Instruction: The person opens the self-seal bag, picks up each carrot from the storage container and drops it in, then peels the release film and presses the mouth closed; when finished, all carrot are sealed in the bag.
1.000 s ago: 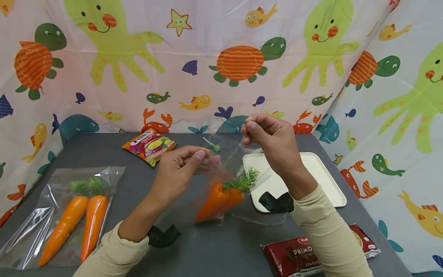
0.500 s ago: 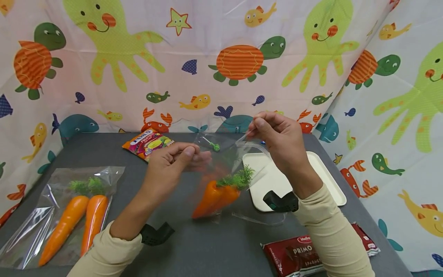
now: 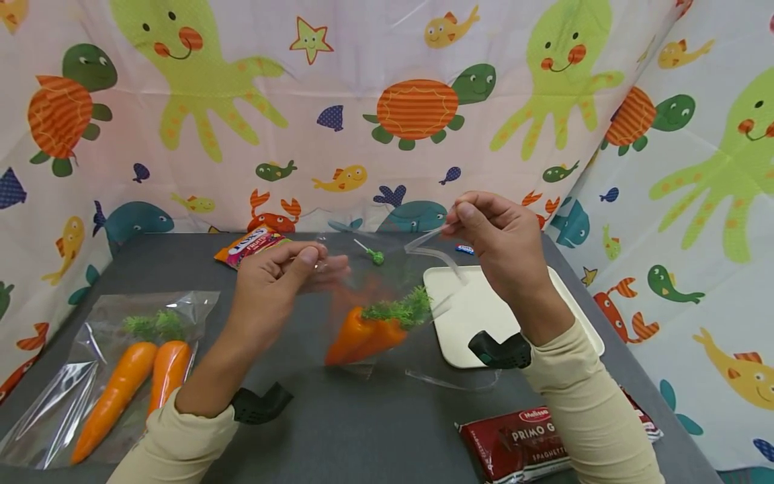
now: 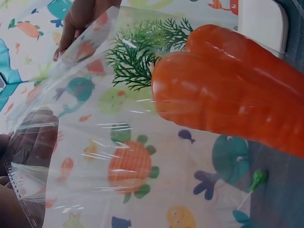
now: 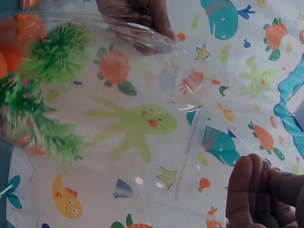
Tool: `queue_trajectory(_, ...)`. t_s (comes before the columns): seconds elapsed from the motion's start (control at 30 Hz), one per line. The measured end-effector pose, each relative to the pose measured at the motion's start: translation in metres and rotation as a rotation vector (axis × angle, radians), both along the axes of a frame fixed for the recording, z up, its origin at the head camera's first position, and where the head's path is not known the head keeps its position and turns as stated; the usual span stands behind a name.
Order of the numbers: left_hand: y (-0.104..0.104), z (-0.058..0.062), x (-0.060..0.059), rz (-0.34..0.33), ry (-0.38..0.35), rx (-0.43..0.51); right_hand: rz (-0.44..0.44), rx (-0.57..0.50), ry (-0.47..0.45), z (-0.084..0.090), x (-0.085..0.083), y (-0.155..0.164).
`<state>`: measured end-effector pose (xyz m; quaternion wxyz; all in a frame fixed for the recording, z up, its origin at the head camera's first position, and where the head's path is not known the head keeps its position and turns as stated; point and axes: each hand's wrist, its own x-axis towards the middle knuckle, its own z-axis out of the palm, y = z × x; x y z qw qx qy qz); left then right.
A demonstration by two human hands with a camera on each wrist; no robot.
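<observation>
Clear plastic stretches between both hands: the bag [image 3: 387, 296] hangs above the surface [image 3: 338, 423] with its mouth pulled apart. The left hand [image 3: 278, 282] pinches one lip of the mouth between thumb and fingers, and the right hand [image 3: 498, 245] pinches the other lip, raised higher. Two carrots [image 3: 363, 333] with green tops already sit inside the bag, their points low and close to the surface. So the loading looks done, while the zip strip is plainly unsealed; closing it appears to be what is left.

Left of the bag lies a second bag [image 3: 115, 376] holding two more carrots. Right of it is a white tray [image 3: 568, 316], partly behind the right wrist. Behind it lie a candy pack [image 3: 248, 243] and a small green lollipop [image 3: 373, 254]; in front and to the right, a spaghetti pack [image 3: 520, 444]. Nothing blocks the hands.
</observation>
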<state>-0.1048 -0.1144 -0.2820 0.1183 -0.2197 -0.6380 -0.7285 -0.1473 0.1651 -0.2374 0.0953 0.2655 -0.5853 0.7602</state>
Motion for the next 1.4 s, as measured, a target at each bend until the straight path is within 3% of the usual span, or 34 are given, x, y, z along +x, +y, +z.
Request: queue_trajectory(1.4,-0.017,0.006,0.001,0.004,0.046,0.088,-0.097,-0.065,-0.036,-0.015,-0.003,0.037)
